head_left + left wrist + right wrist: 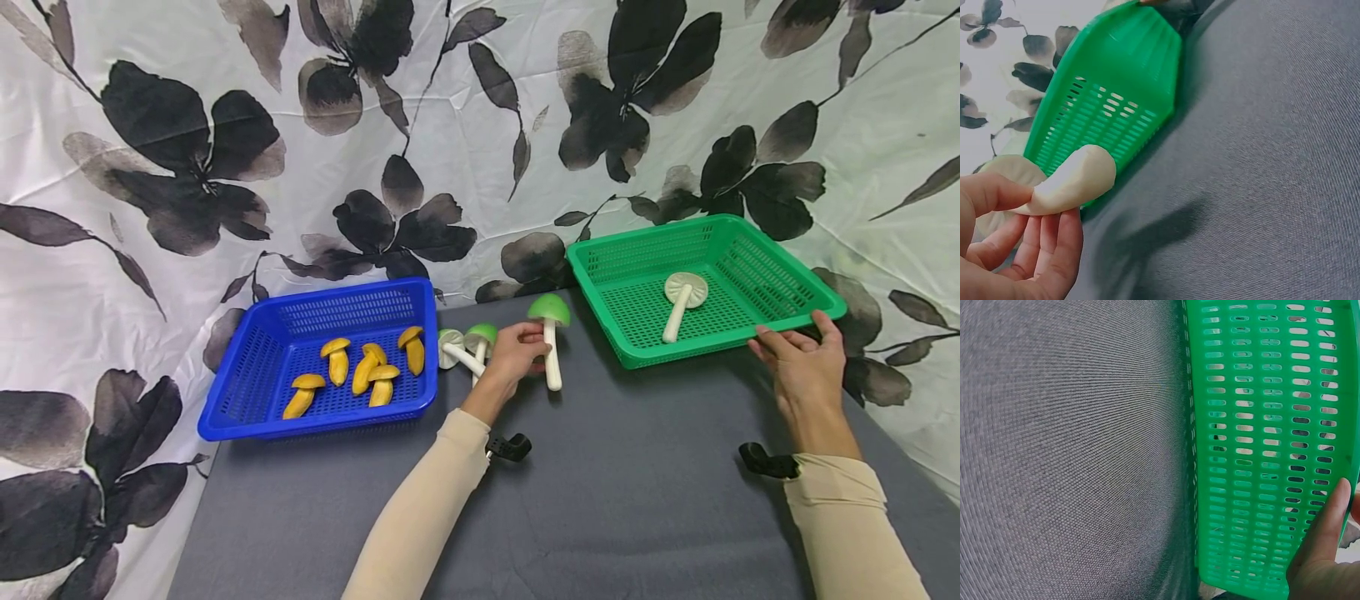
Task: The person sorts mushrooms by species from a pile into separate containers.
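My left hand (513, 360) pinches a toy mushroom (552, 354) by its white stem, its green cap (550, 308) uppermost. In the left wrist view, thumb and fingers close on that stem (1079, 178), and the pale cap underside shows behind them. The green basket (637, 354) stands to the right and holds one mushroom (678, 310), lying with its pale underside up. My right hand (806, 367) grips the basket's near right rim; in the right wrist view the thumb (1329, 525) lies along the outer wall (1254, 456).
A blue basket (322, 427) with several yellow mushrooms (381, 385) stands on the left. Beside it lie more green-capped mushrooms (482, 335), partly hidden by my left hand. Grey cloth (637, 483) covers the table; a flower-patterned sheet (480, 125) hangs behind.
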Demonstrator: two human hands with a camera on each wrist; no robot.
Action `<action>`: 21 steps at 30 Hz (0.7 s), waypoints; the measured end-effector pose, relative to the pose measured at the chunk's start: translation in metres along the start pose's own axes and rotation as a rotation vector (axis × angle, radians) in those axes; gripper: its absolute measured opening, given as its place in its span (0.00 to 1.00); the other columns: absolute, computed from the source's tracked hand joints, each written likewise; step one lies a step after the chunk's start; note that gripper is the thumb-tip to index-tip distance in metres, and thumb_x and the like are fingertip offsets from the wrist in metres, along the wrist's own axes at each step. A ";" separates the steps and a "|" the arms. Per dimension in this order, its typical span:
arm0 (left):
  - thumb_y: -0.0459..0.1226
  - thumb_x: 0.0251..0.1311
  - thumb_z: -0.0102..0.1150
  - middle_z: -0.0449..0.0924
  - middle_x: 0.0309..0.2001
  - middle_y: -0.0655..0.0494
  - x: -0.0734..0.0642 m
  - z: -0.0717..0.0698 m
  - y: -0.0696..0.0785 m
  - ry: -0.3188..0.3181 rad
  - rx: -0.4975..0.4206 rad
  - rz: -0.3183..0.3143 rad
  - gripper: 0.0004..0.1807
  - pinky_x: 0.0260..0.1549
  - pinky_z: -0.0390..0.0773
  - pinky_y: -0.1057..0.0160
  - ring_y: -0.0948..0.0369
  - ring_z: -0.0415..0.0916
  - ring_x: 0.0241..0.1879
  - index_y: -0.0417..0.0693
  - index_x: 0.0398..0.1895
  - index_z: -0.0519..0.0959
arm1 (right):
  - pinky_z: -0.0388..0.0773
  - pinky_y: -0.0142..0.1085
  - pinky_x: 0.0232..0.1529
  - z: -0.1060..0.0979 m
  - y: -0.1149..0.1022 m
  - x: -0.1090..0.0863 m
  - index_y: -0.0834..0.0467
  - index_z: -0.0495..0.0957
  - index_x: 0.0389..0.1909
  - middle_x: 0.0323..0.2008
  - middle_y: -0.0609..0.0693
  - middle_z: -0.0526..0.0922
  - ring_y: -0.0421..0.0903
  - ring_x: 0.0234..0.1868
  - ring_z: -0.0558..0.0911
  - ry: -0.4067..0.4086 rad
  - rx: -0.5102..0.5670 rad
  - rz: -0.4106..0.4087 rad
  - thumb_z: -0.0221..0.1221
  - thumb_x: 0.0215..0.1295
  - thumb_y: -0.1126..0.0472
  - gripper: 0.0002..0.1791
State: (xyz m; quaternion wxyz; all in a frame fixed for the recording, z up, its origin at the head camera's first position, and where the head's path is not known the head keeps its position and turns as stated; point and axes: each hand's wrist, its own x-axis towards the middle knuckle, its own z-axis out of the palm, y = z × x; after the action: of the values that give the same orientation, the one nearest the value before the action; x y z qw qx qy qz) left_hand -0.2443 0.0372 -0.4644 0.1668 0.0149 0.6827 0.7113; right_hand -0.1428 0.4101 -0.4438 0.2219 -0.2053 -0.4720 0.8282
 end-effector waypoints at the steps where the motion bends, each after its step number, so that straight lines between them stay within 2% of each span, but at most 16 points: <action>1: 0.26 0.62 0.64 0.81 0.41 0.52 -0.001 -0.001 0.001 0.001 -0.006 0.005 0.17 0.29 0.86 0.61 0.61 0.80 0.35 0.38 0.55 0.81 | 0.87 0.33 0.36 0.000 0.000 0.000 0.39 0.41 0.81 0.39 0.52 0.78 0.44 0.32 0.87 0.001 -0.002 0.002 0.65 0.59 0.79 0.61; 15: 0.25 0.60 0.65 0.83 0.43 0.47 -0.014 0.000 0.023 0.006 -0.070 0.106 0.18 0.30 0.87 0.58 0.61 0.81 0.36 0.39 0.54 0.82 | 0.87 0.33 0.36 0.002 -0.001 -0.001 0.39 0.41 0.81 0.40 0.51 0.78 0.44 0.31 0.87 0.019 -0.020 0.008 0.67 0.58 0.78 0.62; 21: 0.26 0.61 0.65 0.82 0.42 0.51 -0.020 0.000 0.032 -0.022 -0.077 0.132 0.20 0.35 0.88 0.54 0.60 0.81 0.38 0.43 0.56 0.81 | 0.86 0.33 0.35 0.001 -0.001 -0.001 0.39 0.40 0.81 0.39 0.52 0.78 0.44 0.31 0.88 0.011 -0.017 0.001 0.67 0.58 0.78 0.62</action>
State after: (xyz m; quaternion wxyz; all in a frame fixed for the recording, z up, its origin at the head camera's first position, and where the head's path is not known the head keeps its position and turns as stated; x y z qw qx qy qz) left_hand -0.2328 0.0319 -0.4292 0.1276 0.0613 0.6506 0.7461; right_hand -0.1429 0.4090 -0.4425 0.2226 -0.2120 -0.4775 0.8231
